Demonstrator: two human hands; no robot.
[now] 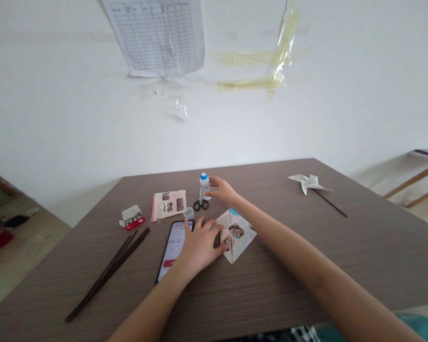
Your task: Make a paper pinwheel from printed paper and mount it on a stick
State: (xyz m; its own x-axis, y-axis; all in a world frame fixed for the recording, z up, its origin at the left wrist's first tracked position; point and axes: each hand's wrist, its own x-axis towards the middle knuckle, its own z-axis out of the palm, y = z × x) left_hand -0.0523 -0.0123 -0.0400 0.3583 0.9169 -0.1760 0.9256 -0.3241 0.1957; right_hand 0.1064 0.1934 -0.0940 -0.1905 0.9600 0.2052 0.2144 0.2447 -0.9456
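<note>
My right hand (pixel 223 190) is at a small white bottle with a blue cap (pixel 204 184), thumb across its front and fingers at its right side. The bottle is upright; whether it touches the table cannot be made out. My left hand (pixel 201 243) lies with fingers spread, its thumb on the left edge of a folded square of printed paper (pixel 240 232) with crease lines. Under the left wrist is part of a phone (pixel 171 247) showing a timer. Black-handled scissors (pixel 201 204) lie against the bottle, and a small clear cup (pixel 188 213) stands by the left fingertips.
Another printed paper sheet (pixel 170 204) lies left of the scissors. Beside it is an open small red-and-white box (pixel 132 218). Several dark thin sticks (pixel 110 273) lie at the left. A white paper pinwheel (pixel 308 183) on a stick lies at the right. A wall stands behind the table.
</note>
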